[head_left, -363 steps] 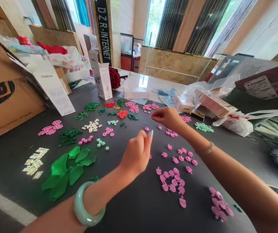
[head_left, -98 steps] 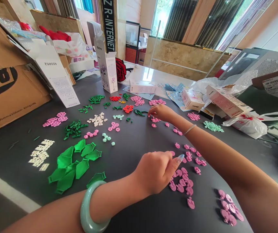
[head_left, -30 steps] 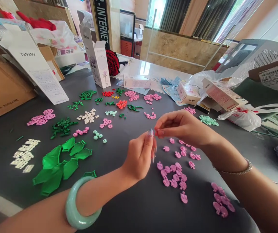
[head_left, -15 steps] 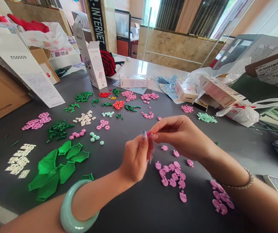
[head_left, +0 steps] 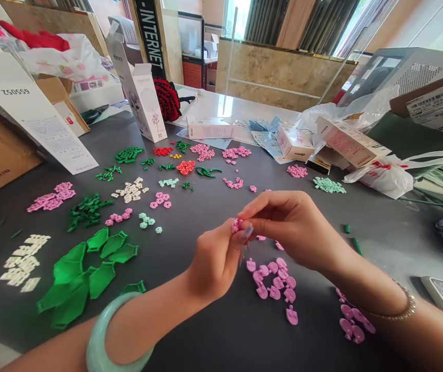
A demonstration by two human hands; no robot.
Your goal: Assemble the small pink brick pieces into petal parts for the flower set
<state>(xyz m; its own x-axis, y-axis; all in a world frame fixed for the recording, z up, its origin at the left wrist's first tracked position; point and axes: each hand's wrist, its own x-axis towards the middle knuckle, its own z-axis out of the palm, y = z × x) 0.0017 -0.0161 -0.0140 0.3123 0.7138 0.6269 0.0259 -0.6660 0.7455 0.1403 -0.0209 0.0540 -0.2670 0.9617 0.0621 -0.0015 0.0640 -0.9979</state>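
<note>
Half a second ago both hands met higher above the tabletop (head_left: 214,330); now they have sunk lower and closer to the camera, and the fingertips have tightened together. The left hand (head_left: 214,261) pinches a small pink piece (head_left: 237,225) between thumb and forefinger, and the right hand (head_left: 289,227) grips the same piece from the other side, its fingers curled over it. The piece sits in the air just above the cluster of pink petals (head_left: 273,279) lying on the tabletop. A second ago the hands were a little further apart, fingertips only just touching; a few seconds before that, the right hand was stretched far out to the pink bits near the middle of the tabletop, while the left rested by the petals.

The held piece is mostly covered by fingertips — its shape cannot be made out, nor whether it is one part or two pressed together. The right hand hides some pink bits beneath it. The left forearm, with its pale green bangle (head_left: 101,338), is cut off at the bottom edge, and another heap of petals (head_left: 351,323) is partly behind the right forearm. The green leaves (head_left: 85,274) lie well to the left, untouched.
</note>
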